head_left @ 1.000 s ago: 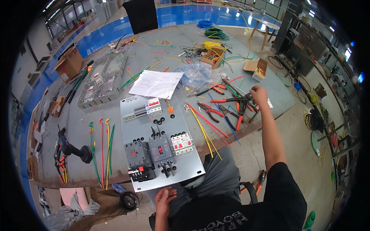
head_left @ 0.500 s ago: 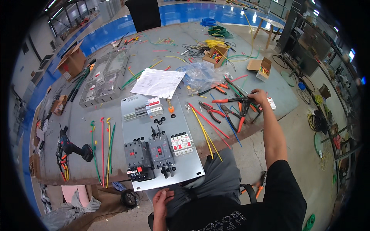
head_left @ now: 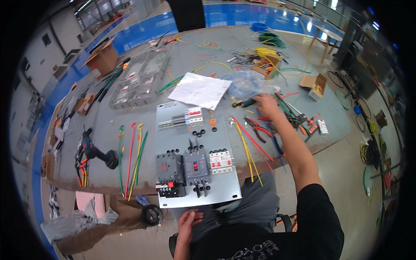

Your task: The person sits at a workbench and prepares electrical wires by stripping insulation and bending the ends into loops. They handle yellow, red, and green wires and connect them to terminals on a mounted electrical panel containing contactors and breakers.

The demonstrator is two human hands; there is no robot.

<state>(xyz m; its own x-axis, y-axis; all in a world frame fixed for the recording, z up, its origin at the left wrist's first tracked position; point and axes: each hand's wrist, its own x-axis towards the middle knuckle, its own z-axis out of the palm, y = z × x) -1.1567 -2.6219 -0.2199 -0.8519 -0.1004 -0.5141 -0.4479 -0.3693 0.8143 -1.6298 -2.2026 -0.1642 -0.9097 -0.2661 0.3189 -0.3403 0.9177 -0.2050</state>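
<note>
My right hand [head_left: 266, 106] reaches over the tool pile, its fingers closed on a green-and-black handled tool [head_left: 248, 103] whose kind is blurred. Just below lie red-handled pliers [head_left: 258, 129] and more pliers partly under my forearm. My left hand [head_left: 189, 220] rests above my lap, loosely bent and holding nothing visible, just below the metal mounting plate [head_left: 225, 190]. Fixed to the plate are a contactor [head_left: 169, 167] with a relay below it, a moulded circuit breaker [head_left: 196, 167], a small multi-pole breaker [head_left: 221, 162] and another breaker [head_left: 194, 116] at the rail.
Paper sheets [head_left: 199, 90] overlap the plate's far edge beside a clear plastic bag [head_left: 247, 84]. Red and yellow wires [head_left: 247, 151] lie right of the plate; other wires and a cordless drill [head_left: 97, 151] lie left. Small cardboard boxes [head_left: 314, 86] stand at the right.
My right hand has left the red-handled pliers and moved left to the green-handled tool. The view has shifted, so the table appears further right. My left hand stays near my lap.
</note>
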